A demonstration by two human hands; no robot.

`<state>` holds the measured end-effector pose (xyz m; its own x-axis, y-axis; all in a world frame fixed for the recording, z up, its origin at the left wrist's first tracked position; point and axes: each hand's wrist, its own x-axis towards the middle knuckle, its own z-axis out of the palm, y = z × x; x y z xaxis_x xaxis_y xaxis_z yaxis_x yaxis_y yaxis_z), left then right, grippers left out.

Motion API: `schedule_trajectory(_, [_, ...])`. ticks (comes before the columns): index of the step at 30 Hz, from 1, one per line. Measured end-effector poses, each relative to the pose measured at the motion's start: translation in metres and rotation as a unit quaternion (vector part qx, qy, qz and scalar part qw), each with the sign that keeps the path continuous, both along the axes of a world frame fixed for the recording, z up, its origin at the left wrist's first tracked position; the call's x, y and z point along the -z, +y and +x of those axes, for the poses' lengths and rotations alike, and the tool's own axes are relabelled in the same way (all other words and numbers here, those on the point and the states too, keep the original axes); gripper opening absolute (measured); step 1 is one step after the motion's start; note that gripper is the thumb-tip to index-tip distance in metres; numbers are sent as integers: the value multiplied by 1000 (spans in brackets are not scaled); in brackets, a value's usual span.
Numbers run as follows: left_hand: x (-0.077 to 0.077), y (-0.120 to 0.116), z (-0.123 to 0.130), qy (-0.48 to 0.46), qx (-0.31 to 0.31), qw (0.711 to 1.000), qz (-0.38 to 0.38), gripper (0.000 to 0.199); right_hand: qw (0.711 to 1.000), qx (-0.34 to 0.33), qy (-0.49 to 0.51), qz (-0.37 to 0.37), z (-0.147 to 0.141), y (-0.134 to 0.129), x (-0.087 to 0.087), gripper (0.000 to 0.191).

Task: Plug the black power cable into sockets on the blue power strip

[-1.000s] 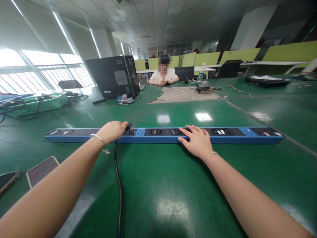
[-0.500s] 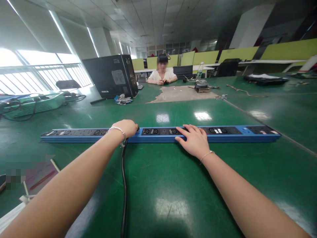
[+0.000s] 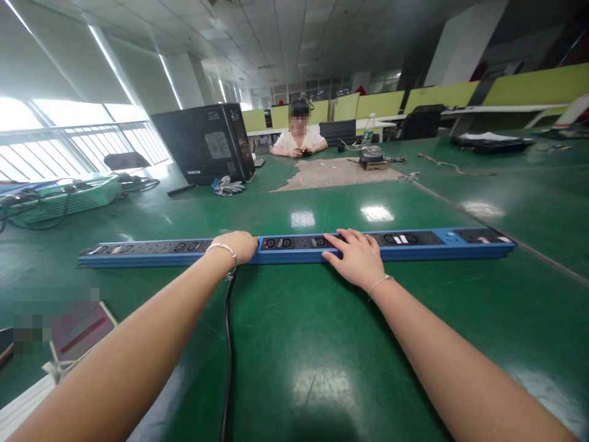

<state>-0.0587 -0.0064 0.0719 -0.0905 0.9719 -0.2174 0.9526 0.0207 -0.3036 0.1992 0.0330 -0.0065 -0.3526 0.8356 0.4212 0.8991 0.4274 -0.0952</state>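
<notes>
Left hand (image 3: 238,247): curled in tight over the blue power strip (image 3: 294,256), left of its middle, gripping the end of a black cable (image 3: 229,344); my knuckles hide the plug I take to be there, so I cannot tell whether it is fully home

Right hand (image 3: 356,258): fingers loosely spread and laid on the strip's top, right of its middle, thumb by the near edge; nothing is clasped, and it looks to be steadying the bar

Power strip: lies crosswise on the green table (image 3: 294,325) straight ahead of me, long side towards me, both hands on it

Sockets (image 3: 286,242): a row of them faces up between my hands, with more out past each side

Black cable: drops from beneath my left hand towards me and leaves view at the bottom edge

Step in hand: fitting the plug to the strip, I judge, left hand working it and right hand bracing

Next move: calls for a straight, square push with the bar held firm (a tilted plug would likely catch on the rim), then a check that it sits flush

Beyond: a computer case (image 3: 197,144) with gloves (image 3: 227,186) beside it, and another person (image 3: 299,141) seated across the table
</notes>
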Motion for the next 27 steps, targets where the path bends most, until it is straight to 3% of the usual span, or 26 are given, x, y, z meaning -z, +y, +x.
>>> schedule_trajectory(5, [9,-4,-1,5,-15,999,37,50,1000,6,-5,-1,0,0,0,44])
schedule_trajectory(13, [-1,-1,4,1,-1,1000,2,41,1000,3,-1,-11,0,0,0,44])
schedule_trajectory(27, [7,-3,-2,-4,-10,999,40,54,1000,2,7,-4,0,0,1,43])
